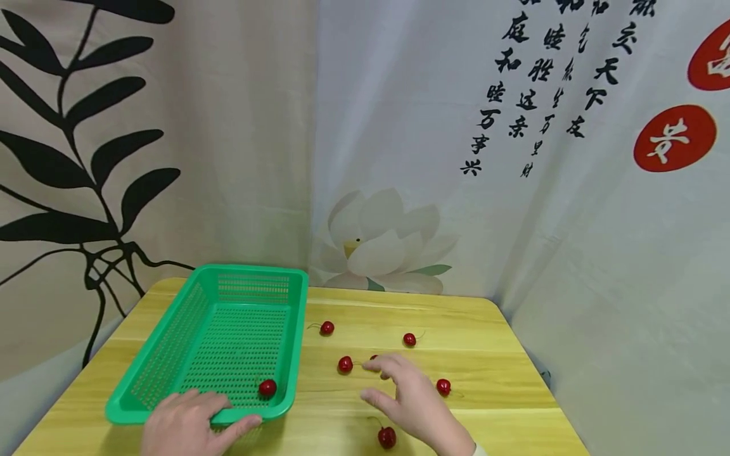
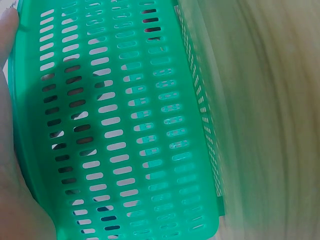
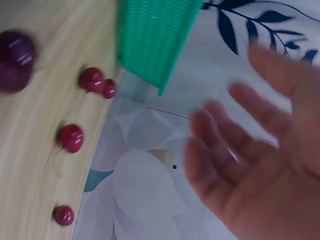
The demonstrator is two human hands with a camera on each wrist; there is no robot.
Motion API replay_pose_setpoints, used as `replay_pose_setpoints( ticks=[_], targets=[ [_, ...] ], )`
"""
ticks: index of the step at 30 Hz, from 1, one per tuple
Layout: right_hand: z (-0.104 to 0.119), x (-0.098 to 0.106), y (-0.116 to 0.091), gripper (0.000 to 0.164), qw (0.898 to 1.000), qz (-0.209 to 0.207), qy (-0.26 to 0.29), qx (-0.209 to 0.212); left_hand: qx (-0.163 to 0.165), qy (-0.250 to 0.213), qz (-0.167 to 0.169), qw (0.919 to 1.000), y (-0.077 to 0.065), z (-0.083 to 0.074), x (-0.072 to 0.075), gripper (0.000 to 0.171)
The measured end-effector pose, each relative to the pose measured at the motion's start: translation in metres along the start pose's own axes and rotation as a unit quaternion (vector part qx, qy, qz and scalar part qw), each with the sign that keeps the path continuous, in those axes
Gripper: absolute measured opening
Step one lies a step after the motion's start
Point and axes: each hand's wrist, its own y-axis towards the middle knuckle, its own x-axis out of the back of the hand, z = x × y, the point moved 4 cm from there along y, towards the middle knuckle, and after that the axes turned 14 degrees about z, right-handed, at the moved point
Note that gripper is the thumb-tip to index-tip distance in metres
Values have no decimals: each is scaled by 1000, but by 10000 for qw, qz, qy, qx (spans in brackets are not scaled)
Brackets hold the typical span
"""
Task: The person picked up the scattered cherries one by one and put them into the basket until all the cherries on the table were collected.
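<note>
A green plastic basket (image 1: 301, 329) with slotted walls stands on the left of the table, one cherry (image 1: 267, 388) lying in its near right corner. My left hand (image 1: 185, 421) grips the near rim, fingers over the inside and thumb along the outside. The left wrist view shows the basket's wall (image 2: 115, 120) close up, with part of that hand at the left edge. Over the table, my right hand (image 1: 407, 399) is held with fingers spread and nothing in them. It partly hides one cherry (image 1: 373, 358); another cherry (image 1: 386, 437) lies just below it.
More stemmed cherries lie scattered beyond and beside the right hand: one cherry (image 1: 327, 328) near the basket, another cherry (image 1: 345, 365), a far one (image 1: 409, 339) and one on the right (image 1: 443, 387). A printed curtain (image 1: 388, 158) hangs behind the wooden table (image 1: 513, 405).
</note>
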Motion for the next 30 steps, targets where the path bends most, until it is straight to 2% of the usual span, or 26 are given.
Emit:
replay_pose_setpoints(
  ticks=[3, 6, 11, 15, 20, 25, 30],
  targets=[
    [-4, -13, -9, 41, 9951, 852, -502, 71, 1, 24, 116, 9999, 1, 0, 0, 52],
    [-8, -23, -16, 36, 9885, 1187, -917, 207, -39, 19, 102, 9999, 1, 0, 0, 52],
    [-14, -32, -23, 32, 9848, 1218, -1195, 327, -93, 19, -58, 9999, 0, 0, -2, 51],
    [-18, -36, -24, 32, 9827, 1238, -1331, 342, -48, 18, -13, 10000, -1, 0, -2, 51],
    [-23, -41, -26, 32, 9808, 1298, -1433, 268, -9, 16, 67, 10000, -1, 0, -3, 52],
    [-32, -45, -26, 32, 9784, 1484, -1441, 25, 27, 18, 118, 9999, -1, 1, -3, 52],
    [-38, -47, -27, 31, 9773, 1546, -1446, -92, -44, 13, 13, 10000, -1, 2, -3, 51]
  ],
)
